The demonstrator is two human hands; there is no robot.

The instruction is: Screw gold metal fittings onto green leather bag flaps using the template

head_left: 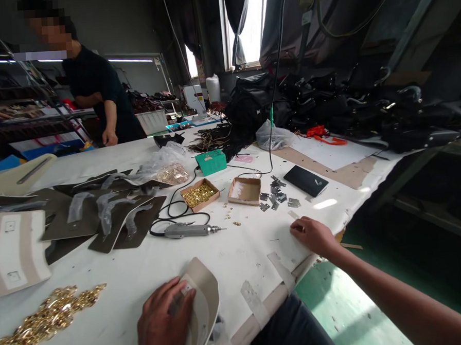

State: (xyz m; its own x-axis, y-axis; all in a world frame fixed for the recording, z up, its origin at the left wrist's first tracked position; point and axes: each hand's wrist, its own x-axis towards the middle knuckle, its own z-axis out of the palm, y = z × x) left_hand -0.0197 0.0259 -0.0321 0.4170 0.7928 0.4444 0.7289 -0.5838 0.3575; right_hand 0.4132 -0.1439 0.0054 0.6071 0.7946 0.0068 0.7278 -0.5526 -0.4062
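My left hand (163, 320) grips a curved beige panel (205, 284), its thumb and fingers pressed on the panel's face near a small pale patch. My right hand (311, 235) rests low over the tabletop near its right edge, with the fingers curled in. Whatever those fingers may hold is hidden. Just beyond their tips lies a small flat plate (293, 215). Farther back are several loose grey metal plates (278, 195). A grey electric screwdriver (189, 230) lies on its side between the hands and two small cardboard boxes.
One box (217, 195) holds tiny gold pieces; the other box (253, 200) has little in it. Gold chain-like hardware (48, 316) lies at left, near dark panels (67, 201). A black booklet (306, 180) and a green box (211, 162) sit farther back. Another person (98, 86) stands across the table.
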